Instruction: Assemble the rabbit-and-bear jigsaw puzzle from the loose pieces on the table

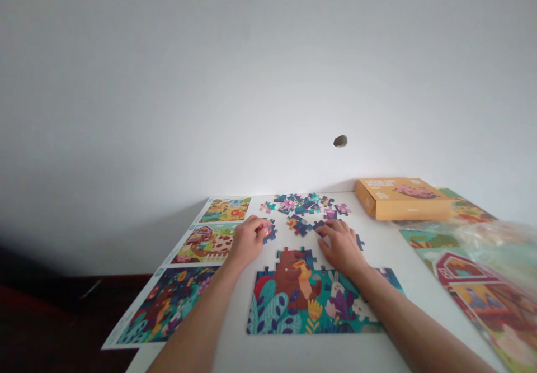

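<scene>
Fingers of my left hand (250, 239) are curled and pressed together on a dark blue puzzle piece (272, 232), left of the loose pieces. My right hand (342, 245) lies low over the table with its fingers apart, their tips touching a dark puzzle piece (319, 225). Part of another piece (360, 242) shows at that hand's right side. Below both hands sits the partly joined puzzle (293, 297), with a bear, a rabbit and plants; my right forearm covers some of its right side. Between the hands lie a few orange and blue pieces (297, 225).
More loose pieces (308, 202) are heaped near the wall. A picture sheet (168, 294) with three scenes lies at the left, overhanging the table edge. At the right are a yellow puzzle box (403, 199), clear plastic wrapping (495, 241) and a farm picture (482, 292).
</scene>
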`<state>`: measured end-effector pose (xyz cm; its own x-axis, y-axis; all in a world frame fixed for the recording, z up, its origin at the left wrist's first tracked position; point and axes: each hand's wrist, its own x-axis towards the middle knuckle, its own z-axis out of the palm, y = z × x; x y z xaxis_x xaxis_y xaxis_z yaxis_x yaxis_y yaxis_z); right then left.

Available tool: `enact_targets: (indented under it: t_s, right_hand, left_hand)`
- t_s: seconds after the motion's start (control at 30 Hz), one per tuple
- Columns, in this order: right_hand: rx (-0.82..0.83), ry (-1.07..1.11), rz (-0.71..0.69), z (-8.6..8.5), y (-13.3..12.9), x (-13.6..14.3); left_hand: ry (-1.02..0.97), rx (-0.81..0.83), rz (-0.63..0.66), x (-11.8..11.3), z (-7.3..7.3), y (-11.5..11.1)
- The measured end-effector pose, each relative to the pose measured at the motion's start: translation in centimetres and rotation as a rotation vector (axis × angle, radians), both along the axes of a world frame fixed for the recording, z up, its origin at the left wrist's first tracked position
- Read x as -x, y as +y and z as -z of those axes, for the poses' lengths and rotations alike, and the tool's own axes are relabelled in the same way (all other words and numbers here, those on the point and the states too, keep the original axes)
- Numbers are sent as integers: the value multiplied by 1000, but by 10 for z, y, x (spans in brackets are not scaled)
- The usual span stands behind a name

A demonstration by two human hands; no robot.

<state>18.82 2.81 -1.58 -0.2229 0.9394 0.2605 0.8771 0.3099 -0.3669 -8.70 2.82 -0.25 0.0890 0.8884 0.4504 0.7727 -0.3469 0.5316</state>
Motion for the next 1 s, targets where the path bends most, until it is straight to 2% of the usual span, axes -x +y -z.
enact_targets:
  t_s: [0.17,0.37,0.6,0.87,1.0]
  right_hand:
    - [9,5,3,-1,-1,0]
    - [4,-2,-3,-2,-1,0]
    - [16,2,3,0,1,0]
    - [-3,7,-3,-2,-1,0]
    - [5,0,-4,-4,-1,0]
  left_hand:
    - [-80,100,38,1,-9,-8]
    - [7,236,221,1,-12,-12]
    - [91,233,228,0,-15,-15]
    - [-36,287,263,0,-13,-13]
    - [10,345,292,-1,-14,-14]
